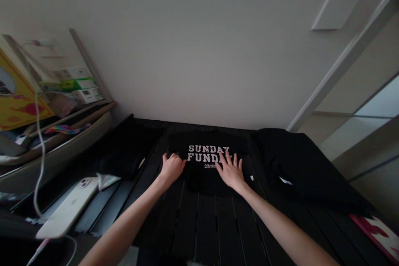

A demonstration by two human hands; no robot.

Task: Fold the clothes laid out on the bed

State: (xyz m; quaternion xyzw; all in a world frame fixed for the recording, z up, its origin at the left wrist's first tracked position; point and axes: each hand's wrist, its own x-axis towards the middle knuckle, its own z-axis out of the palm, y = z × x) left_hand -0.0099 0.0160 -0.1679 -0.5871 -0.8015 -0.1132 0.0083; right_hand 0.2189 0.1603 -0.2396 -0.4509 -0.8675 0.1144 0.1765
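Observation:
A black T-shirt (202,181) with white "SUNDAY FUNDAY" lettering lies spread on a dark slatted table (205,224). At the shirt's left edge, my left hand (172,169) has its fingers curled in on the fabric; the fingertips are partly hidden. My right hand (231,172) rests flat on the right part of the print, fingers spread and covering some letters. A small white tag (252,178) shows just right of that hand.
Dark cloth (121,149) lies to the left, and black folded fabric (299,162) to the right. A white phone (70,208) with a cable sits at the left edge. A red-and-white object (378,232) is at lower right. A wall (199,58) stands behind the table.

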